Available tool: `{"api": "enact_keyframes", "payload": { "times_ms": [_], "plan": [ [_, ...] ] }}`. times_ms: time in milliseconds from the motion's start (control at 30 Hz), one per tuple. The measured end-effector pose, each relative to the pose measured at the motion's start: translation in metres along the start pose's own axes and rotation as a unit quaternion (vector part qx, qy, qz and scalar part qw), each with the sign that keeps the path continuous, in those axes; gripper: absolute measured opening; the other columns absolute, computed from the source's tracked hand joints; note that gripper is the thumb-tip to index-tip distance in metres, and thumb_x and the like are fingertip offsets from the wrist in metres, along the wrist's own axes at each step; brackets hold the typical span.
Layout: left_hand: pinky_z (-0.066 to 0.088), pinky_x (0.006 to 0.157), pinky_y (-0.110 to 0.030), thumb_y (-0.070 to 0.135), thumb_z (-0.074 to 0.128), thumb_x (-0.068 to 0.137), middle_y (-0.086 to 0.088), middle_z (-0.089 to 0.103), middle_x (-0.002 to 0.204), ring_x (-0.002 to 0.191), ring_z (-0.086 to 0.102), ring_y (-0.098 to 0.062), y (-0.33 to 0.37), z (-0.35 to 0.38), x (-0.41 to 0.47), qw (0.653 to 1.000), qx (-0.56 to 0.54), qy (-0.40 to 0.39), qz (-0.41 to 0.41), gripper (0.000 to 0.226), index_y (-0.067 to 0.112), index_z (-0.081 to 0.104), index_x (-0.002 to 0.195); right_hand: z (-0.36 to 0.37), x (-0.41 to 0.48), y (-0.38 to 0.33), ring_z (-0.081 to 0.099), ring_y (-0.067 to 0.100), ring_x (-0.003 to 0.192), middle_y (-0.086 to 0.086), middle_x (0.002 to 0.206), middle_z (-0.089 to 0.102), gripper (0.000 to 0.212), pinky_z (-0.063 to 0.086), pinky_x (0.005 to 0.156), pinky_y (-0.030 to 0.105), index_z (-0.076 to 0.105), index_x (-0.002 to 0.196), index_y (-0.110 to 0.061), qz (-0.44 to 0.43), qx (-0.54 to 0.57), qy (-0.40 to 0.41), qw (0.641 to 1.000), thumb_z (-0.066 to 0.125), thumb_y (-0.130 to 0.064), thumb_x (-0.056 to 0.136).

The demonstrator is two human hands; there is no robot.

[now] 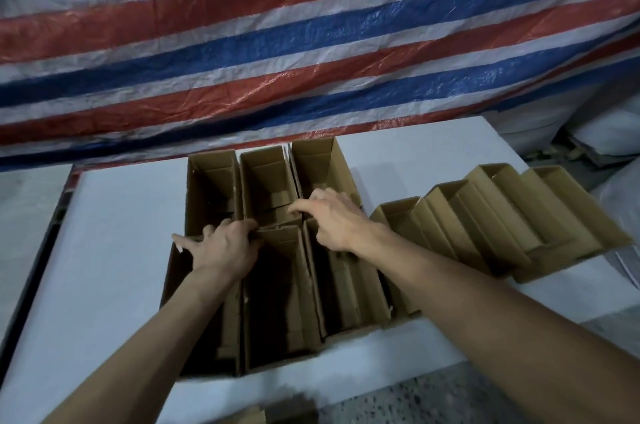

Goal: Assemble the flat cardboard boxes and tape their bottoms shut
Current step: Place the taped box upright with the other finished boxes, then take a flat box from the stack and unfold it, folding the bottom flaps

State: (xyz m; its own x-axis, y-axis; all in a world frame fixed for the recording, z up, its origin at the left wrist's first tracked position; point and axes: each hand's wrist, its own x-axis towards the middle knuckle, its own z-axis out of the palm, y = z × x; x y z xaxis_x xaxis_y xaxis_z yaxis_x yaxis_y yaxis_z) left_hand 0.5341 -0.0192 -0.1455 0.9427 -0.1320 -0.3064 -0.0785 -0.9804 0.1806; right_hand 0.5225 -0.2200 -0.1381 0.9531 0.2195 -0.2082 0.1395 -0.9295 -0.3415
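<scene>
Worktop: white, flat, carries all the cardboard.
Boxes: six, erected, open tops up, packed wall to wall in two rows of three at worktop centre.
Near-left box: front row, left end, interior dark.
Left hand: on the far rim of the near-left box; thumb splayed left along the rim, fingers curled over the edge at the corner shared with the near-middle box. Holding that rim.
Right hand: knuckles up over the seam between the two rows, above the middle and right boxes; index stretched left to the far-middle box's near wall, other fingers bent down onto the rims. Pinching or just resting: cannot tell.
Hands vs boxes: both at the block's middle, near each other, forearms crossing the front row.
Side boxes: second batch right of the block, open, tilted and overlapped like steps, just beside the right forearm.
Tarp: red, white and blue stripes, hanging behind the worktop.
Sacks: white, far right.
Floor: speckled, below the front edge.
</scene>
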Motion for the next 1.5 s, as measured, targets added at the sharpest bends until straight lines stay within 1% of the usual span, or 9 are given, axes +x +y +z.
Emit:
{"api": "enact_keyframes", "payload": {
  "times_ms": [200,367,533,700,867,1067,1167,1333,1500],
  "plan": [
    [0.032,0.111,-0.058,0.043,0.057,0.097,-0.003,0.05,0.146,0.137,0.044,-0.028,0.011,-0.036,-0.076,0.988,-0.109,0.098,0.057,0.05,0.036,0.046,0.145,-0.021,-0.077,-0.024,0.048,0.022,0.126,0.0,0.133,0.053,0.065,0.04,0.109,0.044,0.052,0.138,-0.032,0.035,0.108,0.162,0.98,0.059,-0.003,0.08],
    [0.046,0.086,-0.027,0.047,0.061,0.092,0.01,0.059,0.128,0.113,0.056,-0.01,-0.015,-0.016,-0.228,0.946,-0.286,0.152,0.026,0.044,0.031,0.058,0.132,0.028,-0.2,-0.093,0.055,0.004,0.108,-0.006,0.12,0.056,0.045,0.039,0.091,0.003,0.059,0.126,-0.021,0.036,0.283,0.25,0.925,0.068,-0.005,0.085],
    [0.05,0.098,-0.046,0.031,0.072,0.088,0.0,0.047,0.141,0.12,0.054,-0.02,-0.04,0.062,-0.366,0.937,-0.326,0.08,-0.102,0.053,0.028,0.054,0.137,0.109,-0.31,-0.148,0.059,0.001,0.09,-0.006,0.109,0.059,0.037,0.049,0.074,0.018,0.051,0.114,-0.028,0.183,0.382,0.095,0.901,0.075,-0.025,0.087],
    [0.036,0.113,-0.049,0.049,0.075,0.08,-0.013,0.038,0.153,0.138,0.039,-0.034,-0.057,0.106,-0.442,0.929,-0.254,0.088,-0.253,0.077,0.023,0.047,0.146,0.162,-0.371,-0.176,0.062,0.016,0.101,-0.001,0.113,0.063,0.05,0.054,0.09,0.037,0.053,0.118,-0.02,0.269,0.361,-0.073,0.89,0.075,-0.049,0.083],
    [0.014,0.12,-0.053,0.061,0.075,0.077,-0.019,0.01,0.165,0.152,0.011,-0.034,-0.063,0.118,-0.47,0.915,-0.241,0.071,-0.314,0.106,0.019,0.022,0.158,0.164,-0.378,-0.186,0.062,0.022,0.088,0.002,0.099,0.066,0.037,0.049,0.072,0.03,0.064,0.096,-0.017,0.252,0.278,-0.031,0.926,0.071,-0.052,0.086],
    [0.037,0.11,-0.054,0.043,0.082,0.077,-0.015,0.046,0.146,0.135,0.042,-0.033,-0.062,0.101,-0.484,0.878,-0.358,0.134,-0.289,0.081,0.016,0.044,0.143,0.139,-0.403,-0.193,0.056,0.023,0.114,0.004,0.129,0.055,0.055,0.041,0.089,0.027,0.055,0.137,-0.014,0.226,0.278,0.047,0.932,0.062,-0.048,0.095],
    [0.046,0.106,-0.043,0.039,0.078,0.083,-0.004,0.053,0.141,0.127,0.051,-0.019,-0.047,0.085,-0.513,0.845,-0.426,0.2,-0.253,0.075,0.02,0.043,0.146,0.122,-0.433,-0.192,0.063,0.018,0.107,-0.007,0.11,0.065,0.028,0.052,0.079,0.025,0.06,0.118,-0.024,0.222,0.425,0.101,0.872,0.058,-0.043,0.098],
    [0.055,0.073,-0.021,0.045,0.061,0.093,0.011,0.068,0.104,0.093,0.066,-0.007,-0.002,0.066,-0.585,0.734,-0.569,0.348,-0.13,0.022,0.036,0.061,0.114,0.1,-0.496,-0.147,0.069,0.016,0.073,-0.001,0.085,0.076,0.01,0.048,0.048,0.027,0.072,0.091,-0.017,0.348,0.719,0.048,0.6,0.062,-0.016,0.094],
    [0.045,0.106,-0.041,0.05,0.078,0.069,0.014,0.051,0.142,0.133,0.05,-0.016,-0.012,0.079,-0.617,0.751,-0.622,0.214,-0.06,0.076,0.054,0.046,0.138,0.107,-0.561,-0.091,0.049,0.01,0.047,0.009,0.081,0.062,0.025,0.031,0.035,0.017,0.064,0.102,-0.002,0.386,0.764,-0.078,0.511,0.063,-0.013,0.079]
  ]
}}
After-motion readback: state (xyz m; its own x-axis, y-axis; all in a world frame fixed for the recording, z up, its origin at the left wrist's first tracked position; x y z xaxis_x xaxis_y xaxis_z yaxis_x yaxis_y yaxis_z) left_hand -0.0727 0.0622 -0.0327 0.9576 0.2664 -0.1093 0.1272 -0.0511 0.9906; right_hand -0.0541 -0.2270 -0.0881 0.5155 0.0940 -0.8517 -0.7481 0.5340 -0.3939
